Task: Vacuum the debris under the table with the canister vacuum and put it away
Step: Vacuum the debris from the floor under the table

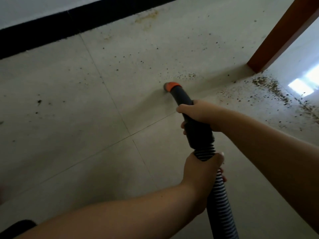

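Both hands on the vacuum: right grip [200, 114] wrapped round the black wand [193, 118], left grip [202, 169] closed on the ribbed hose [222, 204] just behind it. Nozzle tip [170, 87] sits on the floor [86, 118] ahead of the right grip. Debris [274, 90] lies further right, near the worktop leg [283, 33].

Pale tiled floor [72, 94], scattered dark debris [269, 87], nozzle [170, 86] touching.

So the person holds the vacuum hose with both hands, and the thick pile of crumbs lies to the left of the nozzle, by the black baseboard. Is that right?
Not quite. Both hands do hold it: the right hand on the black wand, the left hand on the ribbed hose. But the head view shows the thick debris pile to the right of the nozzle, near the wooden table leg.
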`<state>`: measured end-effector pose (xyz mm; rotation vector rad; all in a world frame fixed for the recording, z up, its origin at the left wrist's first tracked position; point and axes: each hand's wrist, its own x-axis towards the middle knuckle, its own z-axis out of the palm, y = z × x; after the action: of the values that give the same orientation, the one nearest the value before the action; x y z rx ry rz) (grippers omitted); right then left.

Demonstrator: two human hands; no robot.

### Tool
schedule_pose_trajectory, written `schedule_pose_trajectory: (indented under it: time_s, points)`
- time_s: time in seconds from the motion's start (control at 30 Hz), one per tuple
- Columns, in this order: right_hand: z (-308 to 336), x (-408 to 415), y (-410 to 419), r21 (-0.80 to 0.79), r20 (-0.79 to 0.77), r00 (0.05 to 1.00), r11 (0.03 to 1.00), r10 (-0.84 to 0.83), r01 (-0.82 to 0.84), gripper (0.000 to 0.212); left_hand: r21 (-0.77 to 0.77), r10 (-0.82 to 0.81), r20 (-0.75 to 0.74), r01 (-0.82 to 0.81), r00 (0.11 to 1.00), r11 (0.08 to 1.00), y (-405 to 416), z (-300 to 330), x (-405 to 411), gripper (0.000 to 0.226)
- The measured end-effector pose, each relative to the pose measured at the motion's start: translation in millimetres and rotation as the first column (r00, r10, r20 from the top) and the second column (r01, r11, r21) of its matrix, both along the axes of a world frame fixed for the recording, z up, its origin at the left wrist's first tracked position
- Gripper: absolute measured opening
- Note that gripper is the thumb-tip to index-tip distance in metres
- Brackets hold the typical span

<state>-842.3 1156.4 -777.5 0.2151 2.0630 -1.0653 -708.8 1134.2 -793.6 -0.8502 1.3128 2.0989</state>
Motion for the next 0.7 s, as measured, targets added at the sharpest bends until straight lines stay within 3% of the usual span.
schedule_pose_trajectory:
  time_s: [0.17,0.5,0.7]
  points:
    - [-5.5,-8.1,-13.5,-0.035,-0.001,0.999,0.998,0.048,-0.048,0.027,-0.026,0.012,-0.025,-0.013,1.000,1.000,-10.4,-3.6,-8.3,0.011]
    - [-1.6,-28.9,50.8,0.075,-0.051,0.975,0.973,-0.215,0.218,0.027,0.031,-0.191,0.032,0.190,0.981,0.981,26.4,7.4,-37.8,0.010]
    - [-1.2,-46.7,54.9,0.070,-0.034,0.968,0.965,-0.249,0.251,0.031,-0.008,-0.157,0.035,0.157,0.987,0.987,29.4,5.9,-56.7,0.011]
